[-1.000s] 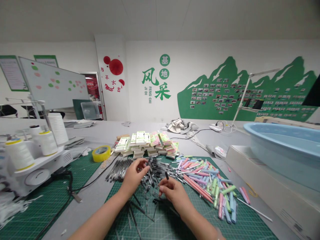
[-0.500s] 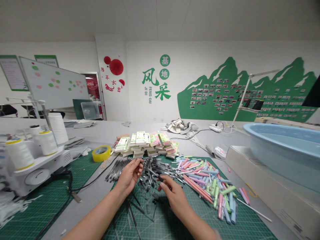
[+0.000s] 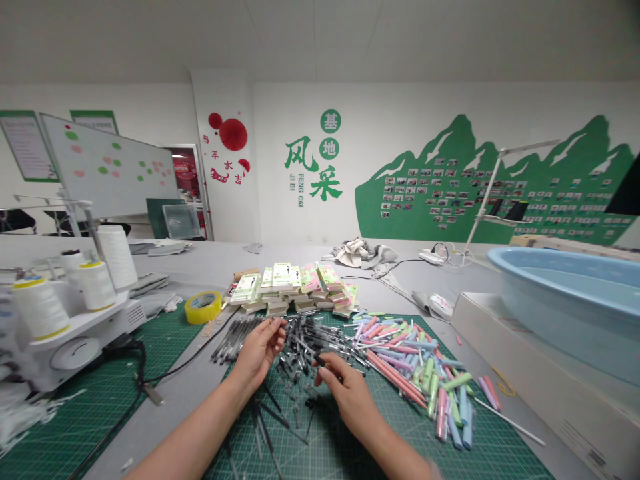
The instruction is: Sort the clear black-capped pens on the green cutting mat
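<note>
A slim pen with a clear barrel and a black end (image 3: 305, 346) slants between my two hands. My left hand (image 3: 261, 348) pinches its far end, fingers curled in. My right hand (image 3: 341, 382) grips the black end between thumb and forefinger. Under and behind my hands lies a heap of clear and black pens (image 3: 320, 331), spread across the green cutting mat (image 3: 400, 427). Several dark, thin rods (image 3: 265, 427) and small clear pieces lie nearer to me. Pastel pen-like tubes (image 3: 430, 373) in pink, blue, green and purple are piled to the right.
Stacked small boxes (image 3: 283, 277) stand behind the pens, beside a yellow tape roll (image 3: 203, 307). A sewing machine with thread cones (image 3: 75, 333) is at left. At right, a blue basin (image 3: 570, 300) sits on a white box (image 3: 530, 380). Cloth (image 3: 353, 252) and cables lie farther back.
My right hand has shifted very slightly left and up with the black end of the pen. My left hand is almost still; the piles look the same.
</note>
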The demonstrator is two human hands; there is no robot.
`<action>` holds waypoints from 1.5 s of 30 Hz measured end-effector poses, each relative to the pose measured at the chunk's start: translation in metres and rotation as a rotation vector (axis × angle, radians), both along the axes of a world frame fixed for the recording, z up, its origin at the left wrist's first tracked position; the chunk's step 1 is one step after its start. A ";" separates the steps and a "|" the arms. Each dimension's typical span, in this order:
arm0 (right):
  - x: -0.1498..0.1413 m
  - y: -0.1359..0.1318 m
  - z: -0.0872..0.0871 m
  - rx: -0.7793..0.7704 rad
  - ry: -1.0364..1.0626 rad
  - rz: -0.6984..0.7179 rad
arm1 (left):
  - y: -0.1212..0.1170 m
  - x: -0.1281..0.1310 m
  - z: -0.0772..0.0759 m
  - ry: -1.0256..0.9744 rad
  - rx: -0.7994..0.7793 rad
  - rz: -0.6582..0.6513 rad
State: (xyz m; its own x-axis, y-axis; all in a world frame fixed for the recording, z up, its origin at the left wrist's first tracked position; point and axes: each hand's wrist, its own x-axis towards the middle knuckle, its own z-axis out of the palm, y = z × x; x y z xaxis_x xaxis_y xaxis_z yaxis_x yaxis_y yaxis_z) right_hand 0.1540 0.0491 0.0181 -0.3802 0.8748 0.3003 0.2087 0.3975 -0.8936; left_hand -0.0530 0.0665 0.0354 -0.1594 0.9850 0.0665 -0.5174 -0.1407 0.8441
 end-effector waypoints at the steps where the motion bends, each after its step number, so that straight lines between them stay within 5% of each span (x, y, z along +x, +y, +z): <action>1: 0.000 0.000 0.000 -0.002 -0.001 -0.001 | -0.001 0.001 0.002 0.033 0.014 0.020; 6: 0.000 0.000 0.002 -0.021 -0.017 0.009 | -0.011 0.005 0.014 0.338 0.122 0.100; 12: -0.004 0.002 -0.005 -0.221 0.176 0.168 | -0.020 0.014 0.022 0.648 0.216 -0.113; 15: -0.004 0.004 -0.006 -0.282 0.275 0.192 | -0.013 0.006 0.016 0.791 0.219 -0.072; 20: -0.001 0.005 -0.005 -0.277 0.299 0.147 | 0.002 -0.021 -0.006 1.466 0.250 0.030; 23: -0.001 0.005 -0.005 -0.276 0.280 0.133 | 0.005 -0.030 -0.018 1.679 0.245 0.011; 45: -0.001 0.005 -0.003 -0.219 0.217 0.082 | 0.011 -0.011 -0.018 2.011 0.177 0.076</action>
